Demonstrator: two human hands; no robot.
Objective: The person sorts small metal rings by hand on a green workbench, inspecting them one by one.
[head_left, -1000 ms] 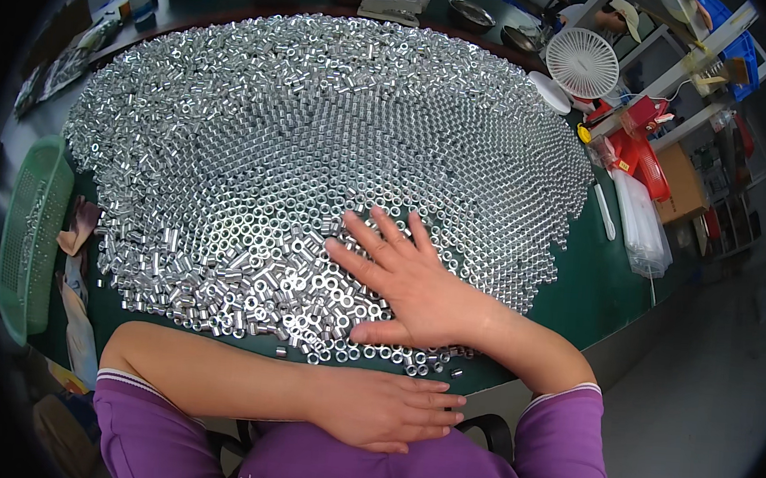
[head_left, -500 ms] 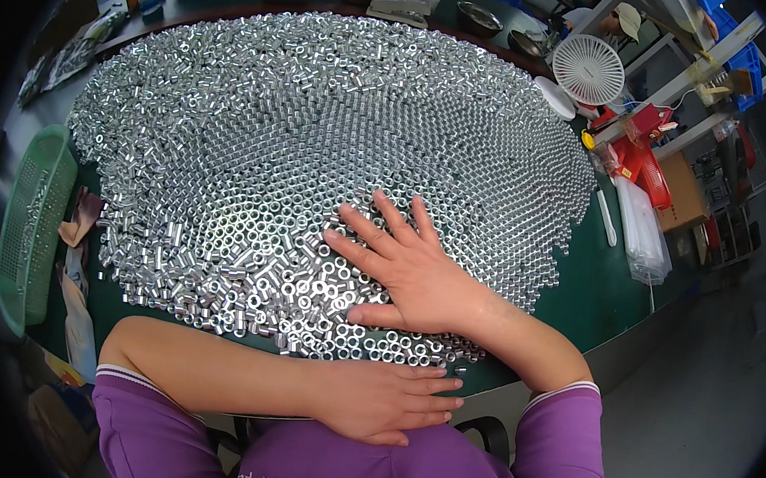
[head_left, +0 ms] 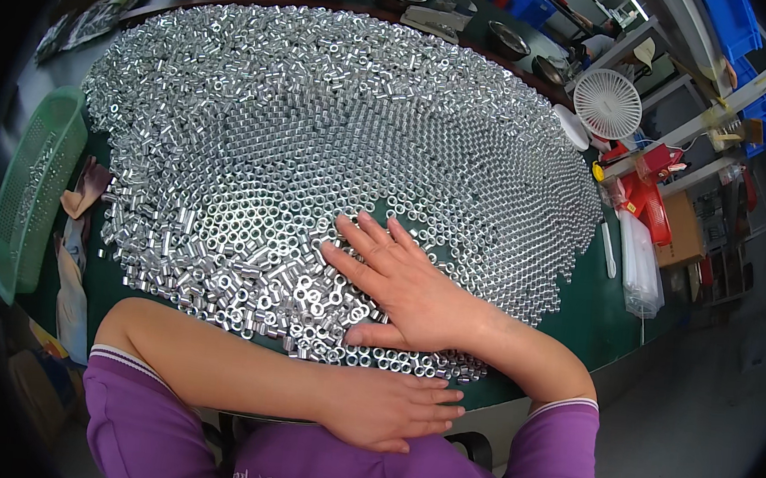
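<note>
A wide spread of small silvery metal sleeves (head_left: 318, 146) covers the green table. In the middle they stand on end in tight rows; at the far side and near left they lie jumbled. My right hand (head_left: 410, 294) rests palm down on loose sleeves near the front edge, fingers spread. Green tabletop shows in gaps around its fingertips. My left hand (head_left: 389, 408) lies at the table's near edge in front of my body, fingers stretched out and slightly apart, with nothing visible in it. Whatever is beneath the right palm is hidden.
A green mesh basket (head_left: 36, 188) with some small parts stands at the left, beside a crumpled cloth (head_left: 75, 253). On the right are a white fan (head_left: 607, 104), a red tray (head_left: 651, 209) and clear plastic bags (head_left: 640, 266). Metal bowls (head_left: 508, 40) sit at the back.
The view has tilted a little. My right hand has drawn back toward the near edge, and more green tabletop shows beyond its fingertips. My left hand stays about where it was.
</note>
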